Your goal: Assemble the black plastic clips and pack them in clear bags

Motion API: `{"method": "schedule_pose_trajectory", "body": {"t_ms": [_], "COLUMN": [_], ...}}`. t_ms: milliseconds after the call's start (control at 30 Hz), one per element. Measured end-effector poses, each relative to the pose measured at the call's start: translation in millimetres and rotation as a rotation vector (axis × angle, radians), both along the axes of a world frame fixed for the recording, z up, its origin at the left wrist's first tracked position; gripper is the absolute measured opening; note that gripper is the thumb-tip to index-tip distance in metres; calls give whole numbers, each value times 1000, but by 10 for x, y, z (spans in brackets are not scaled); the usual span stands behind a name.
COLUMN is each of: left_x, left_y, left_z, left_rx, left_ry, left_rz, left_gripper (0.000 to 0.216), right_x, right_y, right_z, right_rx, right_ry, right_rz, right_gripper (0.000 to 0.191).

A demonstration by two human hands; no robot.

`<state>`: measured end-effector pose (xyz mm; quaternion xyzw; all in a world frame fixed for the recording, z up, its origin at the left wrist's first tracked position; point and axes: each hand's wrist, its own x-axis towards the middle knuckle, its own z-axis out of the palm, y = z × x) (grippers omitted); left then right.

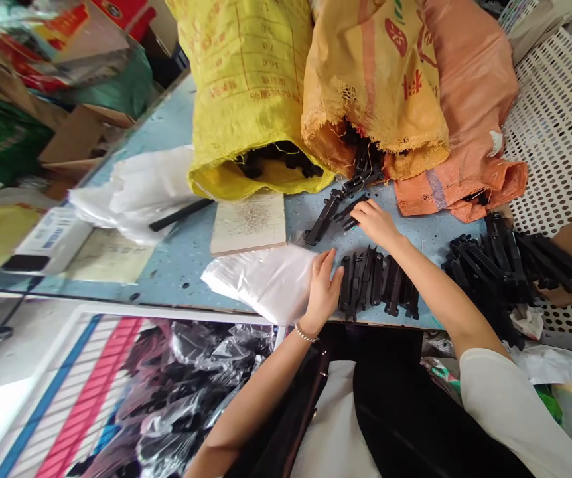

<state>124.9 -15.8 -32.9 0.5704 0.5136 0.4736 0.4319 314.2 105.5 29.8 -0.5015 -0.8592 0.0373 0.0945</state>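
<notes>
Head view: right hand [378, 226] reaches over thin black pieces [350, 214] before the mouth of the orange-yellow sack [370, 86]; pinch or mere touch, cannot tell. Left hand [320, 295], fingers loosely spread, at right end of clear plastic bags [266, 279]. Row of black parts [377, 277] on blue table [176, 269], just right of left hand, on the near side of right hand.

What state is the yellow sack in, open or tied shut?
Open: the yellow sack gapes at its near end, with black parts showing inside. How full it is, I cannot tell.
</notes>
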Motion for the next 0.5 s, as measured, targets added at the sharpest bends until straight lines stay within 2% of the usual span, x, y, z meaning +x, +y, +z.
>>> {"method": "schedule_pose_trajectory", "body": {"t_ms": [67,133,200,267,367,433,500], "left_x": [-48,-59,-42,-17,7,6,-3], "left_y": [45,85,88,33,-137,-267,-382], "left_z": [176,389,595,753,879,914,933], "left_rx": [-176,-416,-611,-681,-625,-540,-451], "left_ry": [-359,-705,-874,-857,-667,-513,-385], "left_rz": [-7,-129,-261,-280,-247,-288,-341], "left_gripper": [56,64,66,59,54,56,57], "right_x": [38,11,-40,-56,35,132,204], "right_y": [-295,-694,-1086,-1370,-1514,-1474,-1401], "right_z": [129,265,384,479,575,601,587], "right_rx": [117,206,207,189,278,366,399], "right_ry": [180,345,419,460,477,328,131], "right_rz": [32,125,271,362,227,137,159], "right_gripper": [26,30,34,38,35,25,19]}}
